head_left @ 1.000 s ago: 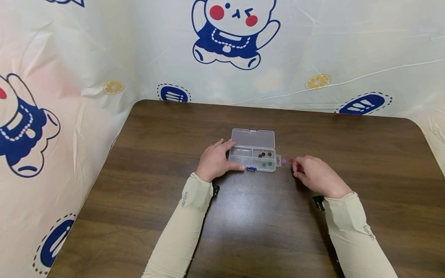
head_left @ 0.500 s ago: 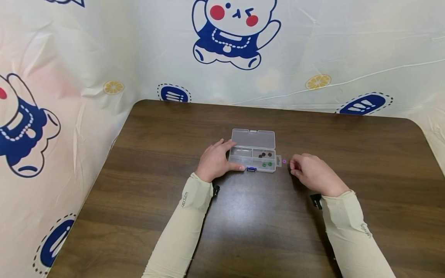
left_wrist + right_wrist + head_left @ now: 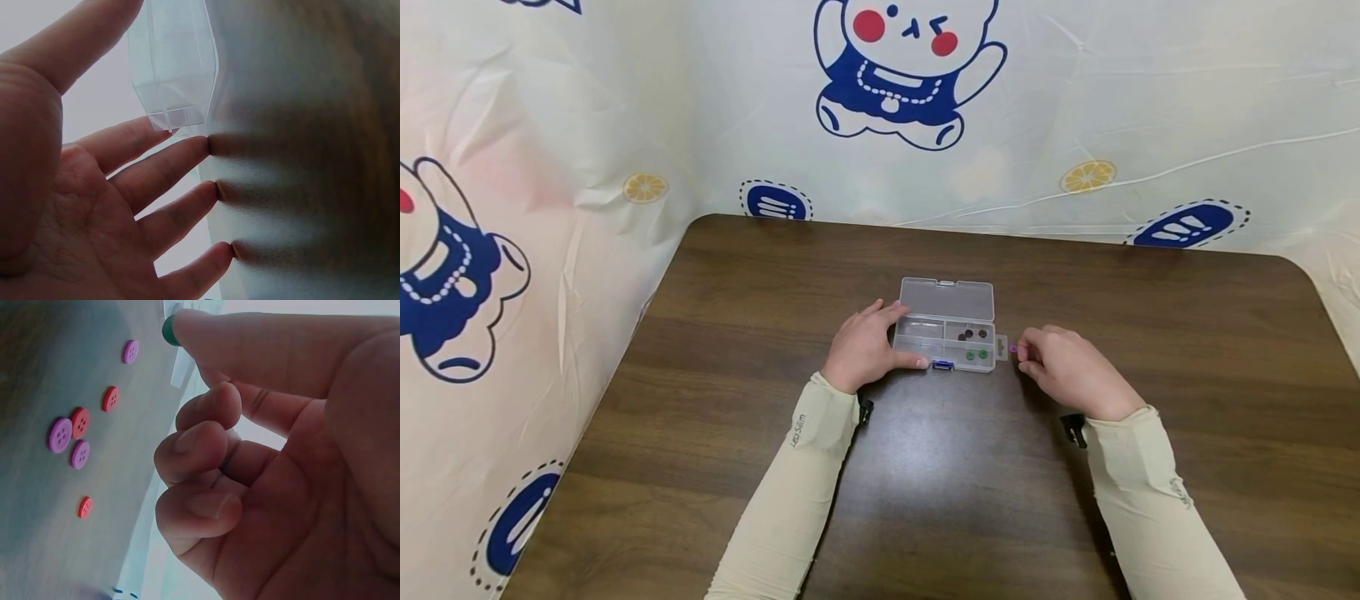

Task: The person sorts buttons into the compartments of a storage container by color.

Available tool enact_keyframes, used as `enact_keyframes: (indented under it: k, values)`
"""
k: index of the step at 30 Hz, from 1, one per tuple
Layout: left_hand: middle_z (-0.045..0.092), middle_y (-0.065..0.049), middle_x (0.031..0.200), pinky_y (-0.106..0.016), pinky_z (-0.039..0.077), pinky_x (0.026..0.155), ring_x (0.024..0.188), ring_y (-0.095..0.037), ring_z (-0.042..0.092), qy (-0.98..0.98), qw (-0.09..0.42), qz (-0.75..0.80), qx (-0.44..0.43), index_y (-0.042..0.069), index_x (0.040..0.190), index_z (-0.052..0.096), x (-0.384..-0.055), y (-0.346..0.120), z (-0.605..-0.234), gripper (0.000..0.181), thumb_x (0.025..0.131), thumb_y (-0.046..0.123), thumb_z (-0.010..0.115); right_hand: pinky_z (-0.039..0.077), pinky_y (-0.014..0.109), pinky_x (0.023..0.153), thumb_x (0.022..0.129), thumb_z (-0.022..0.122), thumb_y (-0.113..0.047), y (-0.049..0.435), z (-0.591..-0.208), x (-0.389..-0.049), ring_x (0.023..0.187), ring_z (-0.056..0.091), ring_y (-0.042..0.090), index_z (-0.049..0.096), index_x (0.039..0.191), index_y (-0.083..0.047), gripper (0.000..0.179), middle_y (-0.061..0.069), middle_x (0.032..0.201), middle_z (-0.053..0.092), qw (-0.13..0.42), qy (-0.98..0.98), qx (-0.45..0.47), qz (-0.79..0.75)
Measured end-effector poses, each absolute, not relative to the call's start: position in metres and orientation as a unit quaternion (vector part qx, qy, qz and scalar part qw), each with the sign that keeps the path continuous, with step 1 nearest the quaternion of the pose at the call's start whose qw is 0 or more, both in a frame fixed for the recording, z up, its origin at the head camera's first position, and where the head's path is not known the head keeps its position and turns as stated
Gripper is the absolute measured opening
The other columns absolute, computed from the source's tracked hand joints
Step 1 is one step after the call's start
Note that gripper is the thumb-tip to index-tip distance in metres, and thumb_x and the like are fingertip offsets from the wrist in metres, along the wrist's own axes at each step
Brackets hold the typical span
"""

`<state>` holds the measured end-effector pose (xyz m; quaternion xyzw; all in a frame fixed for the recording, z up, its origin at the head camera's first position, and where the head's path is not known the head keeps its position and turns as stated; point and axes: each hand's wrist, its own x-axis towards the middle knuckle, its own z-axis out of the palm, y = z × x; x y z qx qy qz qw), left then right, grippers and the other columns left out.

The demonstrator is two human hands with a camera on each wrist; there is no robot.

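Your right hand [image 3: 1073, 371] pinches a green button [image 3: 169, 330]. To its left lies the box [image 3: 922, 328], long axis left-to-right; your left hand [image 3: 863, 346], fingers straight, touches its left end.

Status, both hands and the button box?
Right hand pinches green button, outside box. Left hand at box's left end; lid open. Red and purple buttons on table.

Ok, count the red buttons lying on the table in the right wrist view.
3: an upper red button, a middle red button beside a purple button, and a lowest red button, apart from the rest. The right hand may hide others.
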<state>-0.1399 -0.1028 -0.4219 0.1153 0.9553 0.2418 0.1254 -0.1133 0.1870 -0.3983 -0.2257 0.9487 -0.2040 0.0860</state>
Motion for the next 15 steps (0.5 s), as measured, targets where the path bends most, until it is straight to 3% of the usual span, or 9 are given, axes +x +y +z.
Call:
enact_keyframes:
  k: [15]
  values:
    - [0.048, -0.005, 0.153, -0.053, 0.025, 0.120, 0.149, -0.028, 0.030, 0.955, 0.124, 0.245, 0.115, 0.018, 0.148, 0.053, -0.140, -0.103, -0.424, 0.088, 0.074, 0.054, 0.085, 0.042, 0.035, 0.063, 0.091, 0.070, -0.004, 0.173, -0.394, -0.116, 0.070, 0.050, 0.020, 0.060, 0.083, -0.010, 0.014, 0.002, 0.075, 0.053, 0.097, 0.946, -0.224, -0.212]
